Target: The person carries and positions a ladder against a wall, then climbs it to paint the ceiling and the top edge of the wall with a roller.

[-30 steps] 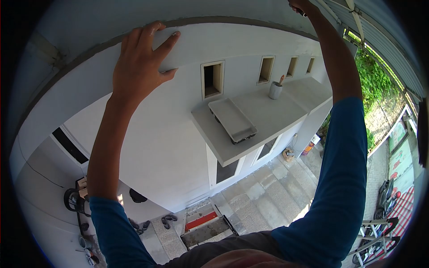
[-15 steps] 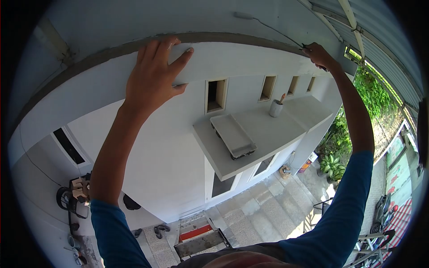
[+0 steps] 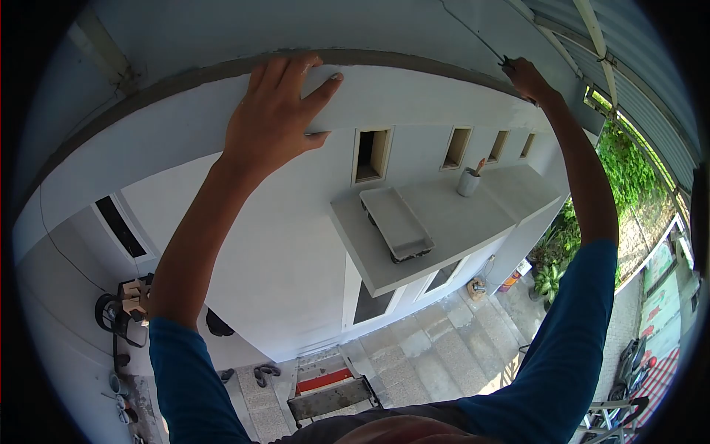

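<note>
My right hand [image 3: 526,80] is closed round the handle of a paint roller. The roller's thin metal rod [image 3: 473,33] runs up and left along the grey upper wall [image 3: 370,22], and its head is beyond the top of the view. My left hand [image 3: 274,111] lies on the wall's dark top ledge [image 3: 399,62], fingertips over the edge, thumb and forefinger spread apart, holding nothing. Below, on a grey slab [image 3: 510,189], are a paint tray [image 3: 403,226] and a small pot [image 3: 467,183] with a brush [image 3: 480,166] standing in it.
Small window openings [image 3: 370,157] line the wall above the slab. Far below are a tiled floor [image 3: 429,325] and a platform with a red strip [image 3: 325,381]. Metal roof beams [image 3: 595,37] cross the upper right. A ladder-like metal frame [image 3: 610,418] stands at lower right.
The roller head, visible on the upper wall before, has gone out of view at the top. The whole scene has shifted slightly right; my left hand still rests on the ledge.
</note>
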`<state>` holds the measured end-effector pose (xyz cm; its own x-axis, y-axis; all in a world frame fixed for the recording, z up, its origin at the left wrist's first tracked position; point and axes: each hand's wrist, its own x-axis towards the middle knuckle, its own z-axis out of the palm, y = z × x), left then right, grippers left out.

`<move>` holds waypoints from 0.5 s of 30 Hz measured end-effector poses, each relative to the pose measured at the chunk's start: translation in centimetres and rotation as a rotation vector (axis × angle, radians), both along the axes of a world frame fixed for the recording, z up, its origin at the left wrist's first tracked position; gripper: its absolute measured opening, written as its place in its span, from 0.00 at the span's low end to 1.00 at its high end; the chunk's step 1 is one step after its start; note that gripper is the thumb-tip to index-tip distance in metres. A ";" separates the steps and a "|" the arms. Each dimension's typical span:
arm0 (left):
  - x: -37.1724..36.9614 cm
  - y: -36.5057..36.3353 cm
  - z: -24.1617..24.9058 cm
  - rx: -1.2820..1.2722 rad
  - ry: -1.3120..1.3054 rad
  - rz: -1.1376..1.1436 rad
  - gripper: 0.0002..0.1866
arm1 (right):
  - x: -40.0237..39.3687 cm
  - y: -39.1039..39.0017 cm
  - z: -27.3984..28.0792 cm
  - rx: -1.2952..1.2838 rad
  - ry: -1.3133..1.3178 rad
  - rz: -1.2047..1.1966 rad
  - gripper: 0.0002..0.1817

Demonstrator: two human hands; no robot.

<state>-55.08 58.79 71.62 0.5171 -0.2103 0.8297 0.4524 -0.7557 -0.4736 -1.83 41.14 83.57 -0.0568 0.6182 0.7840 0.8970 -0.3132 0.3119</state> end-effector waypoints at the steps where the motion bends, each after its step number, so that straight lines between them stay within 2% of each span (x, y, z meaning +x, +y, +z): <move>1: 0.1 0.0 0.0 0.001 0.000 -0.005 0.44 | -3.4 -1.8 -0.8 -0.102 0.271 -0.124 0.17; 2: 0.0 0.1 -0.1 0.002 0.005 -0.011 0.44 | -6.8 -4.1 -1.4 -0.206 0.544 -0.251 0.16; 6: 0.2 0.2 -0.1 0.007 -0.010 -0.031 0.44 | -7.1 -6.0 -0.9 -0.288 0.559 -0.376 0.16; 8: 0.1 0.2 -0.1 0.024 -0.014 -0.039 0.43 | -3.9 -4.4 0.6 -0.144 0.412 -0.212 0.17; 10: 0.1 0.2 -0.1 0.022 -0.008 -0.039 0.43 | -5.3 -2.7 3.7 -0.149 0.113 -0.189 0.18; 11: 0.1 0.2 -0.1 0.022 -0.006 -0.042 0.43 | -8.2 -1.0 5.2 0.007 0.416 -0.223 0.20; 12: 0.0 0.2 0.0 0.021 -0.006 -0.036 0.43 | -4.5 1.5 7.9 -0.089 0.260 -0.203 0.21; 13: 0.0 0.3 0.0 0.025 -0.008 -0.038 0.43 | -5.1 3.1 9.0 -0.092 0.259 -0.197 0.21; 15: 0.0 0.1 -0.2 0.023 -0.009 -0.039 0.44 | -7.6 5.6 10.3 0.014 0.432 -0.197 0.22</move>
<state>-55.11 58.90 71.46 0.5008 -0.2498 0.8287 0.4269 -0.7616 -0.4875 -9.44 46.73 93.87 0.3936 0.5733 0.7186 0.8669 -0.4916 -0.0825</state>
